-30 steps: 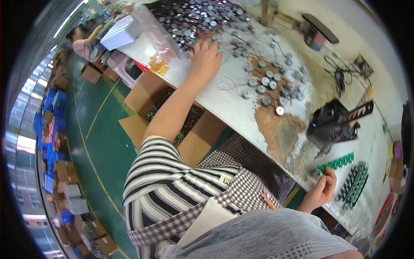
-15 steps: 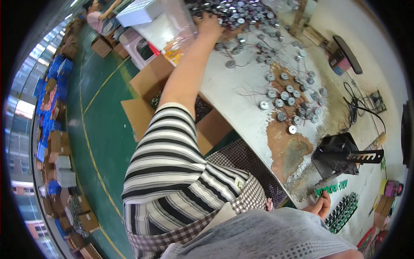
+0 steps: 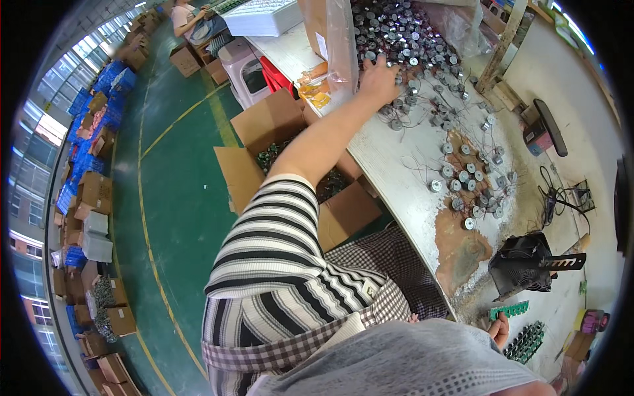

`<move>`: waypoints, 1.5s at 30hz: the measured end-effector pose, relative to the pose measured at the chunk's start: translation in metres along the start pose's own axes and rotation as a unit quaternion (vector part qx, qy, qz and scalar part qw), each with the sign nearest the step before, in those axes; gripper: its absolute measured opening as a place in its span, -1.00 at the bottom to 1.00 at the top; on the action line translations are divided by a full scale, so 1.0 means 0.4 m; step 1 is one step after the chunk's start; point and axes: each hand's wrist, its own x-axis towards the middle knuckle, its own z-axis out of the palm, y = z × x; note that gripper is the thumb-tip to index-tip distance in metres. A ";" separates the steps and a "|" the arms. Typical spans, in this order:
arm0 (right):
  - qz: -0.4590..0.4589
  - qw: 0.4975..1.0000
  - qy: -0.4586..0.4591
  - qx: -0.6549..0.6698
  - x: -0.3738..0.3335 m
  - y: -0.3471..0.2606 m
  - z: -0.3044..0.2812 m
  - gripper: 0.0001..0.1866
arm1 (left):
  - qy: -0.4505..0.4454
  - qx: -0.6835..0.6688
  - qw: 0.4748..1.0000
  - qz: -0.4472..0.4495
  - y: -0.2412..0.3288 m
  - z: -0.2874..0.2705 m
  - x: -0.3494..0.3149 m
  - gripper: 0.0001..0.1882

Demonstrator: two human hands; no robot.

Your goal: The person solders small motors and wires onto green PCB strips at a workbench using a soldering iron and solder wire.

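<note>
My left hand (image 3: 379, 82) is stretched far out over the table, at the near edge of a pile of small round silver motors (image 3: 413, 61) with thin wires. Its fingers are bent and apart, touching the motors; nothing can be seen held in them. At the lower right, my right hand (image 3: 500, 330) pinches a narrow green circuit board (image 3: 510, 309) by its edge. Beside that hand lies a group of green boards with dark parts (image 3: 526, 342). More wired motors (image 3: 470, 176) are scattered along the middle of the table.
A black fan (image 3: 522, 264) stands on the worn white table (image 3: 415, 191) near my right hand. Below the table edge sits an open carton (image 3: 249, 173) with small parts. A clear plastic bag (image 3: 341, 46) and a white tray (image 3: 264, 18) lie beyond. A person (image 3: 188, 21) sits far left.
The view has shifted, so the table appears lower and further right. My left hand stays at the motor pile. The green board in my right hand has tilted slightly.
</note>
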 end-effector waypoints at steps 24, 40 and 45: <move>-0.041 0.998 0.047 -0.028 -0.017 0.007 0.018 -0.96 | -0.219 -0.775 0.583 -0.106 0.367 -0.002 -0.073 -0.83; -0.038 0.998 0.038 0.033 -0.026 -0.034 0.033 -0.97 | -0.254 -0.840 0.477 0.038 0.371 -0.124 0.040 -0.70; -0.039 0.998 0.038 0.042 -0.026 -0.039 0.035 -0.96 | -0.246 -0.783 0.566 0.078 0.368 -0.195 0.077 -0.73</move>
